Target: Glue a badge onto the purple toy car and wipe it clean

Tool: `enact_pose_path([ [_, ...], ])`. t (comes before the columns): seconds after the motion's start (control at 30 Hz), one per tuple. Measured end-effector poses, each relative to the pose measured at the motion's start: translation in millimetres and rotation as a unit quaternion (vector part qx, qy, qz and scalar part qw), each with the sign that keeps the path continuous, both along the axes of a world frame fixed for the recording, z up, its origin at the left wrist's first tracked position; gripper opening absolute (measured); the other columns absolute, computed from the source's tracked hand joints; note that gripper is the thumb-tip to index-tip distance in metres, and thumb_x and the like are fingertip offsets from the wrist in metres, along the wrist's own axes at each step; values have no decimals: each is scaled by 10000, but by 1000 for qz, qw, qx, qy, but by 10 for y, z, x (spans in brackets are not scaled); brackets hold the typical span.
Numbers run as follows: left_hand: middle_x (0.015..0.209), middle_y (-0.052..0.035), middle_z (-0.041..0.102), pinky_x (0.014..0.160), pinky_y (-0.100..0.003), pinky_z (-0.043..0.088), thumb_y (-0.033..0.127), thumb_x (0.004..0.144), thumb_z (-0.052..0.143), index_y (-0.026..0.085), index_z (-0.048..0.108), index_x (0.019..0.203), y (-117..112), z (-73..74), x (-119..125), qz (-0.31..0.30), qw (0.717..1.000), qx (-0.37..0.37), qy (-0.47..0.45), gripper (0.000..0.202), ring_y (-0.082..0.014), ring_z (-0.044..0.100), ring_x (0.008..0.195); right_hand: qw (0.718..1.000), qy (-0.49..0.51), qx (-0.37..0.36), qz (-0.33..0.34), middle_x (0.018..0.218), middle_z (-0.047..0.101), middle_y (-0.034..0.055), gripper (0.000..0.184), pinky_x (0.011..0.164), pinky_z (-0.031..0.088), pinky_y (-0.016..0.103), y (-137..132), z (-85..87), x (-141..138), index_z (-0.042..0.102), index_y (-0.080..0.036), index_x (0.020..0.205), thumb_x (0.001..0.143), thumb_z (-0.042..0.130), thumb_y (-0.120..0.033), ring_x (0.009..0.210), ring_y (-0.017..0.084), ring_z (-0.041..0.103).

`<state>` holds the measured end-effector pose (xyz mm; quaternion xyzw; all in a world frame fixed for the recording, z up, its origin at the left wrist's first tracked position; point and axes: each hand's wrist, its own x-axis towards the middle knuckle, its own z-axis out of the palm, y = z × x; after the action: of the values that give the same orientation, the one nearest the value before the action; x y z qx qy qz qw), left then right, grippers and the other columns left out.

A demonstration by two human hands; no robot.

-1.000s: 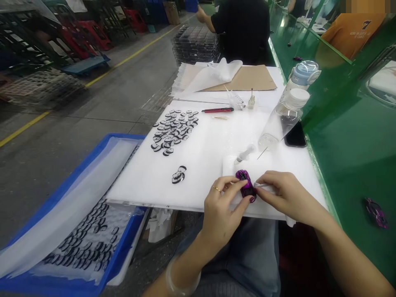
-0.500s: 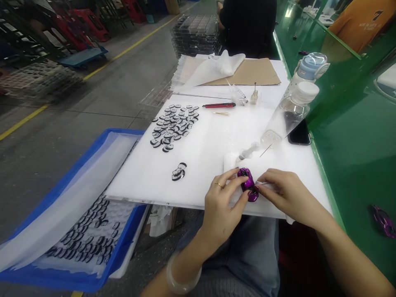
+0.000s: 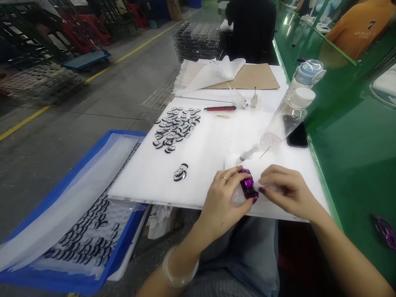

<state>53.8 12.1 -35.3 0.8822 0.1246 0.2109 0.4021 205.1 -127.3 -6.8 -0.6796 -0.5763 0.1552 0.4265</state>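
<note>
Left hand [image 3: 227, 200] first: from my remote seat I have it gripping the purple car [image 3: 248, 181], thumb at the near end, fingers curled over the far end. Right hand [image 3: 286, 189] pinches something white [image 3: 255, 187], too blurred for me to name, its tip at the car's 3 o'clock side; I cannot tell whether the two touch. The car is near the close edge of the white table [image 3: 148, 181], and I cannot tell whether it rests there or is lifted.

Taking the car as my clock centre, I see a tube [image 3: 246, 155] lying just beyond it at 12. About 1 stands the clear bottle [image 3: 280, 126], with the blue-lidded bottle [image 3: 307, 74] behind. Near them, at 2, lies a phone [image 3: 298, 137]. At 9 I have a few dark parts [image 3: 180, 175]; a larger pile [image 3: 175, 128] spreads at 10. The red knife [image 3: 220, 108] lies at 11, and a vial [image 3: 254, 100] stands well out at 12. Past 3, on the green table [image 3: 346, 165], I see a second car [image 3: 385, 231]. Between 8 and 9, the blue tray [image 3: 58, 284] holds many similar parts, partly under a white sheet [image 3: 74, 198].
</note>
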Motion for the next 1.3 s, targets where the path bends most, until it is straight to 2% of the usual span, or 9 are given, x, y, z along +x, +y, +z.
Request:
enact_pose_path([
  [0.07, 1295, -75, 604, 1027, -463, 486, 135, 747, 737, 219, 622, 1169, -9, -21, 9, 9, 1000, -4, -8, 445, -270, 528, 1198, 999, -10, 41, 10, 939, 612, 49, 122, 608, 474, 233, 43, -72, -98, 685, -193, 953, 904, 585, -145, 729, 117, 598],
  [0.2, 1273, -75, 608, 1012, -474, 491, 122, 728, 741, 232, 630, 1150, -19, -47, 23, 16, 1000, -9, -13, 449, -275, 540, 1177, 996, -40, 15, -75, 782, 600, 19, 65, 555, 436, 228, 124, -126, -246, 650, -185, 861, 882, 600, -150, 643, 113, 560],
  [0.5, 1300, -87, 590, 1017, -501, 484, 202, 748, 784, 250, 641, 1168, 3, -83, 5, 11, 1000, -23, -5, 446, -292, 536, 1203, 980, -20, -79, -181, 738, 650, 21, 143, 574, 423, 266, -46, 153, -9, 627, -196, 795, 884, 635, -308, 640, 149, 571],
  [0.67, 1278, -86, 598, 1025, -497, 479, 175, 740, 779, 240, 652, 1155, 13, -76, 13, 9, 999, -35, -7, 439, -286, 538, 1201, 992, 31, -42, -117, 739, 655, 6, 96, 592, 441, 249, 47, 56, -165, 613, -194, 811, 880, 620, -260, 647, 137, 585],
  [0.83, 1294, -86, 589, 1027, -512, 475, 205, 754, 779, 255, 652, 1158, 24, -84, 3, 3, 999, -45, -4, 427, -291, 527, 1216, 985, -50, -115, -116, 734, 659, 14, 130, 583, 424, 261, -5, 61, -71, 613, -193, 772, 883, 589, -256, 634, 147, 585],
  [0.93, 1305, -86, 588, 1023, -526, 473, 205, 749, 785, 259, 656, 1149, 22, -104, -1, 4, 999, -47, -9, 423, -295, 533, 1208, 964, -119, -122, -205, 769, 671, 30, 164, 562, 418, 286, -157, 149, 155, 626, -200, 835, 881, 620, -358, 622, 171, 583],
  [1.03, 1294, -83, 598, 1020, -529, 477, 204, 732, 796, 258, 665, 1127, 21, -107, 8, 8, 999, -51, -16, 419, -294, 545, 1192, 918, -251, -85, -295, 961, 694, 92, 223, 658, 451, 350, -246, 195, 278, 634, -191, 972, 893, 592, -395, 837, 268, 628],
  [1.13, 1286, -83, 608, 1021, -529, 479, 211, 742, 786, 257, 676, 1112, 29, -84, 24, 10, 998, -64, -18, 388, -297, 549, 1195, 922, -267, -103, -262, 953, 698, 93, 225, 680, 457, 358, -219, 187, 194, 639, -181, 1019, 928, 532, -357, 840, 263, 640],
  [1.3, 1233, -75, 654, 1010, -463, 492, 203, 923, 552, 242, 675, 1112, 48, -120, 31, 17, 993, -94, -66, 229, -250, 584, 1179, 938, -214, -169, -215, 683, 626, 28, 336, 526, 353, 291, -6, 33, -206, 590, -187, 779, 956, 492, -455, 568, 165, 566],
])
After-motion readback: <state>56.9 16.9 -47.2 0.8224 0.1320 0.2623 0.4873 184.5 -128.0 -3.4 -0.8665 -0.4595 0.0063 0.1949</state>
